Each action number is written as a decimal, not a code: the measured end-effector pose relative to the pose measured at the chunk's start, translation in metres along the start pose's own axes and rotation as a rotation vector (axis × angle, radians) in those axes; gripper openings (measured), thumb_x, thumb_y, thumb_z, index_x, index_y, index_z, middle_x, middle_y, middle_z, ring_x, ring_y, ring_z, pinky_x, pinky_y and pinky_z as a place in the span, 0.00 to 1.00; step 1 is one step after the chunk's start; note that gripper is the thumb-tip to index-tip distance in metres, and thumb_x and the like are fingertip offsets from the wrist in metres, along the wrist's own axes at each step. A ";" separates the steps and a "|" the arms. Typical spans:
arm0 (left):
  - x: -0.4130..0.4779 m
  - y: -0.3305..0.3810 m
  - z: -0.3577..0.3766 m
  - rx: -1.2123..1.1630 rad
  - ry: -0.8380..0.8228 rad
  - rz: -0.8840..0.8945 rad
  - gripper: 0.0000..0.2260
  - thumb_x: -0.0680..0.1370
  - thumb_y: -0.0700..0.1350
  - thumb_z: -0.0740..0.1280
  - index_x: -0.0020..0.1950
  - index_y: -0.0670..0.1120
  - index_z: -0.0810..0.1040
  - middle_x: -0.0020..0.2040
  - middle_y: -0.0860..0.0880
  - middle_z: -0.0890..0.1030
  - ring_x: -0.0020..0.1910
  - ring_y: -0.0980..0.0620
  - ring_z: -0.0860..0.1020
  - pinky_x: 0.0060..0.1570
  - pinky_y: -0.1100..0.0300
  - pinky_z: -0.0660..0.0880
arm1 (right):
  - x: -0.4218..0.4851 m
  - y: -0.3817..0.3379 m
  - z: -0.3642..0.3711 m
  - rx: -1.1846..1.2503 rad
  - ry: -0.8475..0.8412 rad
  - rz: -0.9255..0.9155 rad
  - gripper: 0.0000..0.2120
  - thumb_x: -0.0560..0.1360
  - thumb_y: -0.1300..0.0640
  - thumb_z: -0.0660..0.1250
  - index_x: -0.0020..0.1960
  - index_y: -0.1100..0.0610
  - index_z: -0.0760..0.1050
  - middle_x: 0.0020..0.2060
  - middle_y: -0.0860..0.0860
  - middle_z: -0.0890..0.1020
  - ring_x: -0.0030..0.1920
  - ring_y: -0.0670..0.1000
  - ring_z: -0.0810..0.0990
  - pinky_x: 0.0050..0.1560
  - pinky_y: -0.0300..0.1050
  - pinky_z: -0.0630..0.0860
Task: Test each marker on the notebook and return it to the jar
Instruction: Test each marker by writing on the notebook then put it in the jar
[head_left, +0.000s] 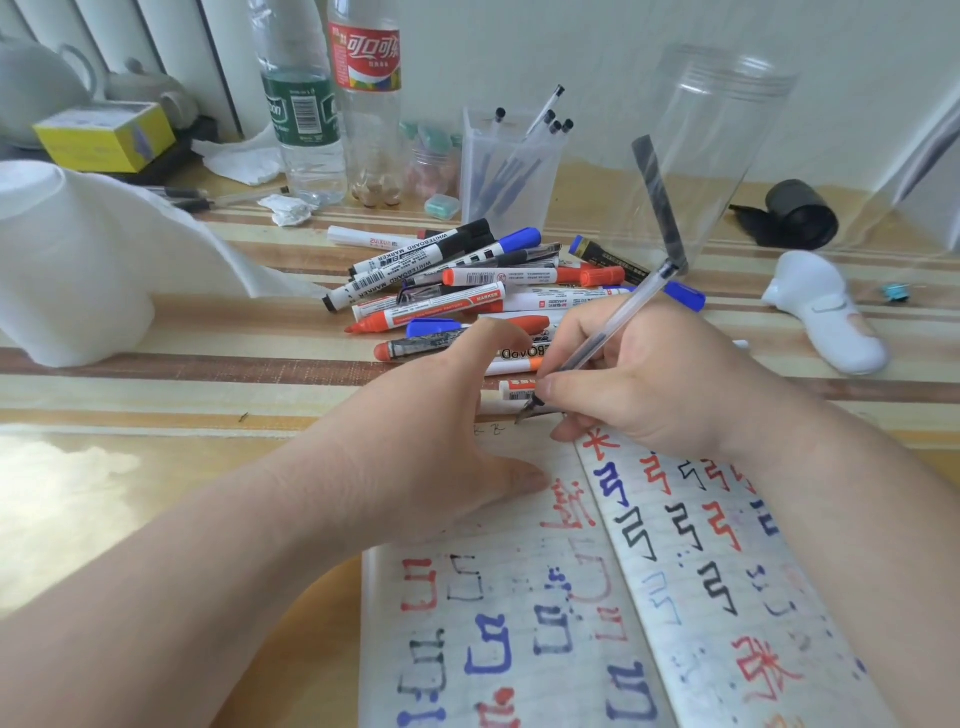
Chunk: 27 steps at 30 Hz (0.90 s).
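An open notebook (597, 623), covered in red, blue and black test marks, lies at the bottom centre. My right hand (649, 384) grips a clear gel pen (618, 317), its tip touching the top edge of the left page. My left hand (441, 441) rests flat on the notebook's top left corner, fingers spread. A heap of whiteboard markers (467, 291), with red, blue and black caps, lies just beyond both hands. The tall clear jar (696, 156) stands behind the heap, right of centre; I see a single dark strip inside it.
A clear cup of pens (506, 166) and two plastic bottles (332, 104) stand at the back. A white paper roll (67, 270) is at left, a white plastic item (826, 317) and a black roll (802, 213) at right. A yellow box (104, 135) is at far left.
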<state>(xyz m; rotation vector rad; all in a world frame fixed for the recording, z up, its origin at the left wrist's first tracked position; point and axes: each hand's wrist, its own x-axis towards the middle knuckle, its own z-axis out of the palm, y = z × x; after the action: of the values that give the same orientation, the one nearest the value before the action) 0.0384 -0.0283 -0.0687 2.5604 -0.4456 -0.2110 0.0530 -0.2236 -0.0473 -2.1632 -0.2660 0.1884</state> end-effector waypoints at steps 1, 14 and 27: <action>0.000 0.000 0.001 0.001 0.012 -0.001 0.36 0.67 0.64 0.78 0.64 0.72 0.57 0.35 0.59 0.71 0.32 0.62 0.72 0.31 0.63 0.66 | 0.000 0.000 0.000 -0.008 0.007 0.005 0.09 0.75 0.65 0.74 0.39 0.55 0.81 0.34 0.54 0.86 0.33 0.52 0.87 0.31 0.42 0.81; 0.000 0.005 0.001 0.024 0.022 -0.065 0.35 0.66 0.64 0.78 0.62 0.72 0.56 0.35 0.57 0.73 0.28 0.61 0.76 0.28 0.62 0.70 | 0.001 0.001 -0.003 0.072 0.012 0.031 0.09 0.74 0.68 0.72 0.38 0.58 0.81 0.29 0.51 0.83 0.33 0.55 0.87 0.43 0.64 0.85; 0.000 0.005 0.003 0.027 0.015 -0.077 0.41 0.67 0.64 0.78 0.69 0.68 0.53 0.37 0.58 0.72 0.33 0.61 0.74 0.32 0.62 0.69 | 0.003 0.002 -0.001 0.007 0.000 0.016 0.09 0.74 0.66 0.73 0.38 0.55 0.81 0.33 0.52 0.85 0.34 0.54 0.88 0.36 0.49 0.84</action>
<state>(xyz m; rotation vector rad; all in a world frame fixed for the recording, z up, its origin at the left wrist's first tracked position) 0.0366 -0.0338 -0.0689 2.6068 -0.3464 -0.2151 0.0562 -0.2247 -0.0481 -2.1590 -0.2475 0.1983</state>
